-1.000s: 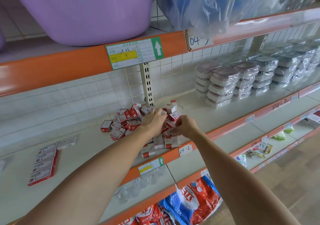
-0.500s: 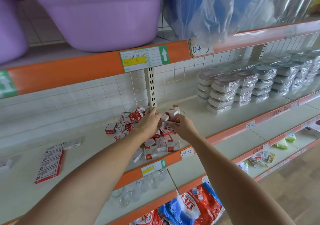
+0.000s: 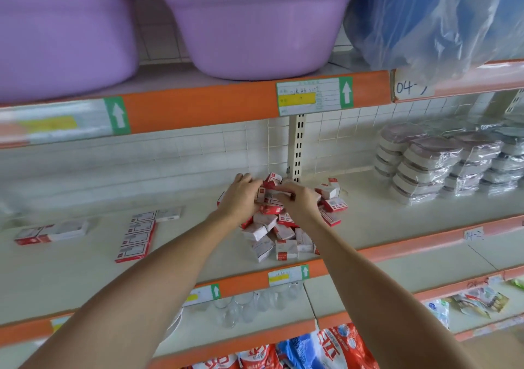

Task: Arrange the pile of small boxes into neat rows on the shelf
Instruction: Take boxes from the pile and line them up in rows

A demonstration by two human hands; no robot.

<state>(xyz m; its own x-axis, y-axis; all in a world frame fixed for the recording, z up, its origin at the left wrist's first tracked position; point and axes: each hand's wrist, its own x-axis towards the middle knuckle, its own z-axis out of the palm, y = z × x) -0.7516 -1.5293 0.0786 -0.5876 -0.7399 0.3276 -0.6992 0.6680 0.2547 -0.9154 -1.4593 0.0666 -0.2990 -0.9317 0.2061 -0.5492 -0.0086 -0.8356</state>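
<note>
A pile of small red-and-white boxes [image 3: 283, 238] lies in the middle of the pale shelf [image 3: 397, 221]. Both of my hands are on top of the pile. My left hand [image 3: 241, 195] curls its fingers round boxes at the pile's back left. My right hand [image 3: 300, 199] grips a small box [image 3: 272, 195] between the two hands. To the left, a neat row of the same boxes [image 3: 137, 236] runs front to back, and two more boxes [image 3: 51, 232] lie further left.
Stacks of wrapped round containers [image 3: 436, 164] stand on the right of the shelf. Purple basins [image 3: 255, 22] and a blue bag in plastic [image 3: 442, 16] sit on the shelf above. Glasses [image 3: 249, 306] and packets [image 3: 334, 348] fill the lower shelves.
Both hands have reached further back onto the top of the pile and closed round boxes there. The view has tilted upward.
</note>
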